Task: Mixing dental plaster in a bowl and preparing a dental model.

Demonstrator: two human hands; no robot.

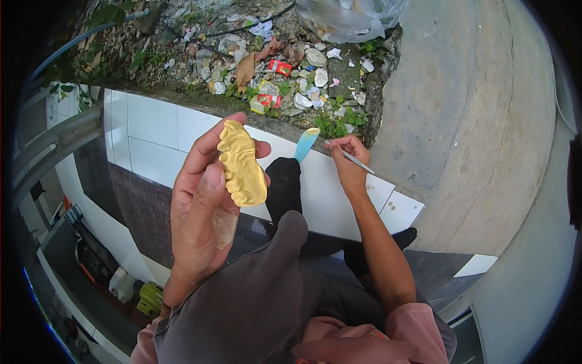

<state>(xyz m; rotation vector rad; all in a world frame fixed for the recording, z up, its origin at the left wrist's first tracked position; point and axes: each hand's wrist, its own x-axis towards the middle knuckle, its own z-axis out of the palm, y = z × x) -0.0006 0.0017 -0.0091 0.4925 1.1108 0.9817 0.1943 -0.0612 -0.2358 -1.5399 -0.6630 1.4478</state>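
Observation:
A yellow dental cast (242, 164) with a row of tooth shapes is held up in my left hand (200, 194), fingers and thumb closed around its sides. Against that palm, below the cast, lies a translucent pale piece (224, 227) whose kind I cannot make out. My right hand (351, 162) pinches a slim metal hand tool (357, 162), apart from the cast. Between the hands, a light blue blade-shaped piece (306, 144) with a yellowish tip stands out past my dark-covered foot (284, 188).
White tiles (153, 124) edge a patch of soil with litter and stones (303, 79). A clear plastic bag (354, 18) sits at its far side. Concrete (454, 121) spreads to the right. Spots mark a right-hand tile (397, 208). Lower left, a shelf holds a yellow-green object (150, 298).

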